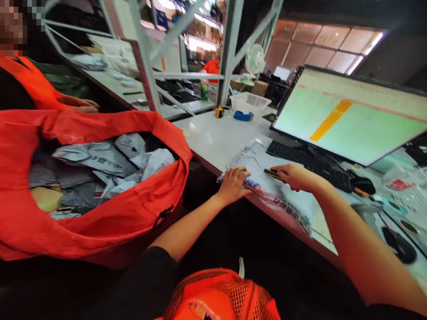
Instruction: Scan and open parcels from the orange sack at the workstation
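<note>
A grey plastic mail parcel (283, 195) with a printed label lies at the front edge of the white table (216, 138). My left hand (233, 183) presses flat on the parcel's left end, fingers spread. My right hand (295, 176) is closed round a dark pen (272, 172), its tip over the parcel's label. Both forearms reach in from below.
A large red sack (100, 222) full of grey parcels hangs open at the left. A monitor (353, 115), black keyboard (310, 162) and mouse (363, 184) stand right of the parcel. A white basket (250, 101), blue tape roll (243, 116) and fan (255, 60) lie farther back. Another person in orange (36, 84) sits at the far left.
</note>
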Tool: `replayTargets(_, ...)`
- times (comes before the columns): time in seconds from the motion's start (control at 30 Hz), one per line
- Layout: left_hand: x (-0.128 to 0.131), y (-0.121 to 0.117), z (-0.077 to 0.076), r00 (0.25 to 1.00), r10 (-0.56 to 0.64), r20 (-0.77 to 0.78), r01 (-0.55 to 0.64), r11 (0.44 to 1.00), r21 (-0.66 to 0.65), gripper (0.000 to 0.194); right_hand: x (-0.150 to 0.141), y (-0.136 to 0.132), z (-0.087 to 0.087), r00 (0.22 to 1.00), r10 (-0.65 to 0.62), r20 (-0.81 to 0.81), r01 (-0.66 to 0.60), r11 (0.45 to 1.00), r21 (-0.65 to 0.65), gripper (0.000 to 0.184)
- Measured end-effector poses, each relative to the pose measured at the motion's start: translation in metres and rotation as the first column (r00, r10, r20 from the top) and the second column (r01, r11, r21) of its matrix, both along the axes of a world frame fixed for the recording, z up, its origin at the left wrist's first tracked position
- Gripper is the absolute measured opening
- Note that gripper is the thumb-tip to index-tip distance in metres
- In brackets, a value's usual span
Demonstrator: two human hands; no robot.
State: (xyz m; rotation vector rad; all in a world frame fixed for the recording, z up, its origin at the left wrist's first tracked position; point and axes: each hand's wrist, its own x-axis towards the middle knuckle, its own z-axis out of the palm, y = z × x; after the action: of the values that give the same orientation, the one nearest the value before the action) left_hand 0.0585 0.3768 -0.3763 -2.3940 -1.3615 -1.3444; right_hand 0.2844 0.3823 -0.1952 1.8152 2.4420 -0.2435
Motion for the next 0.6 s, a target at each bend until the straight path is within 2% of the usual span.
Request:
replayTargets(0.1,0.001,0.0,-0.001,1.0,0.002,-0.007,-0.002,1.0,0.008,0.072,0.054,-0.037,-0.002,0.995,0.063,0.073,-0.069,0.994,0.087,0.046)
replayTargets(0.17,-0.003,-0.001,0.007,1.0,-0.007,-0.017,0.007,1.0,0.015,0.073,0.095,-0.06,-0.01,0.992,0.071,0.105,-0.085,0.986,0.142,0.044)
replayTargets(0.23,-0.01,0.001,0.024,0.998,-0.042,-0.039,0.042,0.999,-0.009,0.066,0.135,-0.076,-0.022,0.993,-0.015,0.119,-0.009,0.98,0.2,0.047)
replayTargets(0.3,-0.014,0.01,0.05,0.994,-0.093,-0.06,0.09,0.995,-0.053,0.055,0.164,-0.079,-0.039,0.978,-0.172,0.118,0.13,0.944,0.304,0.051)
replayTargets(0.37,-0.011,0.024,0.078,0.987,-0.141,-0.082,0.136,0.989,-0.059,0.045,0.181,-0.073,-0.058,0.938,-0.331,0.108,0.262,0.875,0.407,0.055)
replayTargets(0.43,0.0,0.039,0.097,0.959,-0.235,-0.159,0.23,0.972,-0.052,0.035,0.188,-0.062,-0.077,0.889,-0.447,0.102,0.364,0.823,0.436,0.058)
replayTargets(0.5,0.015,0.05,0.104,0.899,-0.343,-0.271,0.327,0.939,-0.104,0.026,0.19,-0.053,-0.095,0.846,-0.522,0.105,0.44,0.796,0.416,0.059)
replayTargets(0.6,0.03,0.055,0.098,0.848,-0.394,-0.355,0.346,0.918,-0.191,0.026,0.196,-0.044,-0.113,0.829,-0.548,0.115,0.468,0.791,0.393,0.059)
